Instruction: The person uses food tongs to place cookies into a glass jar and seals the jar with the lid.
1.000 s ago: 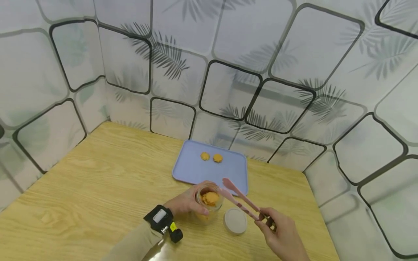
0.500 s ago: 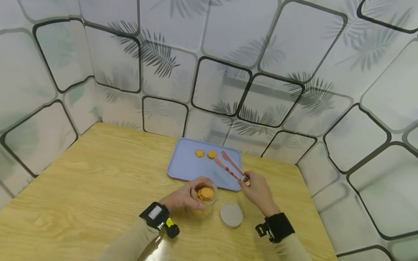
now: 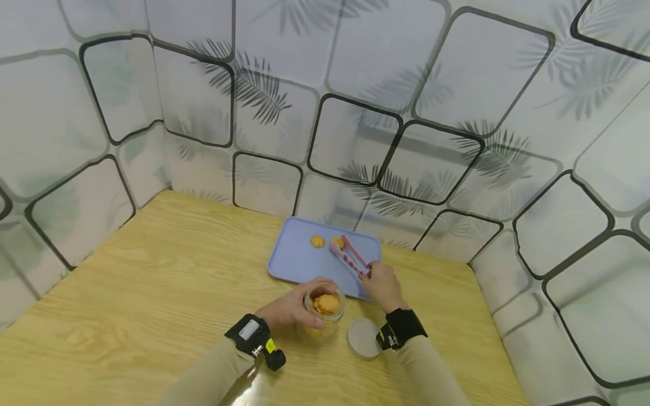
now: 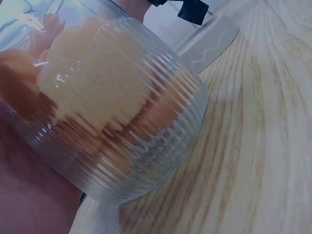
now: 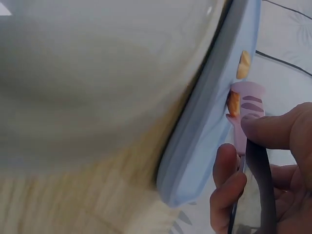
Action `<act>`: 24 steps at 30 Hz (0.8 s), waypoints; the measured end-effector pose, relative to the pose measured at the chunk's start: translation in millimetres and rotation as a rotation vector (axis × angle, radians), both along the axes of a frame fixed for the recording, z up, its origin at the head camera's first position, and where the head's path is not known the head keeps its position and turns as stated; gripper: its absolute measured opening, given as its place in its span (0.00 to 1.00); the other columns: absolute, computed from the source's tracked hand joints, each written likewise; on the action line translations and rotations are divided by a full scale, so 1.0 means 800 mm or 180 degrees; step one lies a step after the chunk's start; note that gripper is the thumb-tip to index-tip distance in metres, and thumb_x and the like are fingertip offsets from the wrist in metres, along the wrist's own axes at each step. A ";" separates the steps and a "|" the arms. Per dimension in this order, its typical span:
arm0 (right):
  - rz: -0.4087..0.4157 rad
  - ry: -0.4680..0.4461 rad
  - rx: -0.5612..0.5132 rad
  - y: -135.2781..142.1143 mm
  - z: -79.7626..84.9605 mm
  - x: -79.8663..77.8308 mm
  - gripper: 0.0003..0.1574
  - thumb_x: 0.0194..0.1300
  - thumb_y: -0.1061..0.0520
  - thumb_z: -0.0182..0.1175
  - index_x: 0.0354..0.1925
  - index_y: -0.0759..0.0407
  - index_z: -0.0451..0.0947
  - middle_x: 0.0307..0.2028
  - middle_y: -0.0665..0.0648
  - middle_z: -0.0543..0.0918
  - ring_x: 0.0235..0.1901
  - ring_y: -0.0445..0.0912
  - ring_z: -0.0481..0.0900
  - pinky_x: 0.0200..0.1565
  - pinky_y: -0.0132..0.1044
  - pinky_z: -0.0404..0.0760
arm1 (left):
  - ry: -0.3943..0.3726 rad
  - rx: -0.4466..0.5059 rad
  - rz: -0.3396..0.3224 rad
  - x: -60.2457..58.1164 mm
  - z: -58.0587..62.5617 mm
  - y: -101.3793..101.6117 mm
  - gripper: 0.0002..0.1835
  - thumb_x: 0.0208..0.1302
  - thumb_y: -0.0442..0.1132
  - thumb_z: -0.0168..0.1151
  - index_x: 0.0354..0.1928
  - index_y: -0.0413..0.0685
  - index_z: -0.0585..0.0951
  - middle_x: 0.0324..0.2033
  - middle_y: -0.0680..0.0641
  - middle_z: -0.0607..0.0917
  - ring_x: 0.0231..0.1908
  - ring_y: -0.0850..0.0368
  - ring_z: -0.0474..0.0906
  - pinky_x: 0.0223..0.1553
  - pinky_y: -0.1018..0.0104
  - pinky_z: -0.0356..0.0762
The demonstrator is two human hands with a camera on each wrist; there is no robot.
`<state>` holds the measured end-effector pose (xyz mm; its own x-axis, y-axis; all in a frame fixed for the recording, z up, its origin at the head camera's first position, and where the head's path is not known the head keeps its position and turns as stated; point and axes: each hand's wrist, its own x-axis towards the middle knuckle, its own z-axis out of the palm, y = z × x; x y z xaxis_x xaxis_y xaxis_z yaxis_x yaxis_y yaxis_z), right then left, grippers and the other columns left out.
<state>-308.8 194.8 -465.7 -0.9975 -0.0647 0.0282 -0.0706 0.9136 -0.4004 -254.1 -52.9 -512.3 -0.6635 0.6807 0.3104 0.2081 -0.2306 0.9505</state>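
My left hand [image 3: 291,309] grips a ribbed glass jar [image 4: 163,146], which has no lid on and leans slightly. Inside it lie several orange cookies [image 3: 327,304]. Pink-tipped tongs [image 3: 346,260] are held in my right hand [image 3: 384,286], thumb on one arm and fingers on the other. Their tips reach over the blue tray [image 3: 291,264], around or right beside a flower-shaped cookie [image 3: 337,243]; whether they pinch it I cannot tell. A second cookie [image 3: 317,241] lies on the tray to the left.
A pale round lid [image 3: 363,338] lies on the wooden table [image 3: 167,282] between the jar and my right wrist. Patterned curtain-like walls [image 3: 274,186] enclose the table's back and sides, close behind the tray.
My right hand has carried the tongs from beside the jar's mouth forward to the right-hand cookie on the tray. Their tips have come closer together. The left hand keeps holding the jar.
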 end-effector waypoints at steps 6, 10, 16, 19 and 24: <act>0.0044 0.0164 -0.0066 0.007 -0.007 0.000 0.16 0.67 0.55 0.65 0.45 0.68 0.84 0.28 0.58 0.83 0.24 0.48 0.76 0.26 0.39 0.73 | 0.0014 0.0045 -0.0029 0.001 0.000 0.002 0.38 0.54 0.45 0.77 0.64 0.38 0.73 0.66 0.46 0.75 0.65 0.56 0.69 0.72 0.63 0.59; 0.0110 0.0262 -0.0181 0.014 -0.008 0.002 0.14 0.65 0.58 0.64 0.44 0.68 0.85 0.29 0.59 0.83 0.25 0.48 0.75 0.26 0.38 0.71 | 0.0044 0.0037 0.0003 0.001 0.001 0.000 0.38 0.54 0.44 0.77 0.64 0.39 0.73 0.65 0.45 0.75 0.65 0.54 0.69 0.72 0.62 0.59; 0.0235 0.0292 -0.0368 0.023 0.004 0.016 0.14 0.66 0.59 0.65 0.45 0.69 0.85 0.34 0.62 0.86 0.30 0.49 0.77 0.31 0.38 0.73 | -0.0038 0.0130 -0.0031 0.000 -0.002 -0.003 0.39 0.53 0.42 0.77 0.66 0.38 0.71 0.63 0.46 0.77 0.64 0.55 0.71 0.70 0.63 0.61; 0.0283 0.0390 -0.0441 0.032 0.010 0.029 0.13 0.65 0.59 0.66 0.45 0.68 0.85 0.36 0.62 0.87 0.32 0.48 0.80 0.33 0.38 0.76 | -0.0027 0.0120 -0.0024 -0.001 -0.002 -0.003 0.39 0.53 0.43 0.78 0.65 0.38 0.72 0.63 0.47 0.77 0.64 0.55 0.70 0.71 0.62 0.61; 0.0398 0.0308 -0.0791 0.047 0.020 0.061 0.14 0.66 0.62 0.67 0.48 0.68 0.85 0.36 0.62 0.87 0.26 0.46 0.81 0.27 0.34 0.77 | 0.0056 0.0068 -0.0036 -0.002 -0.003 -0.004 0.38 0.53 0.44 0.78 0.64 0.39 0.73 0.64 0.45 0.76 0.65 0.54 0.69 0.72 0.62 0.59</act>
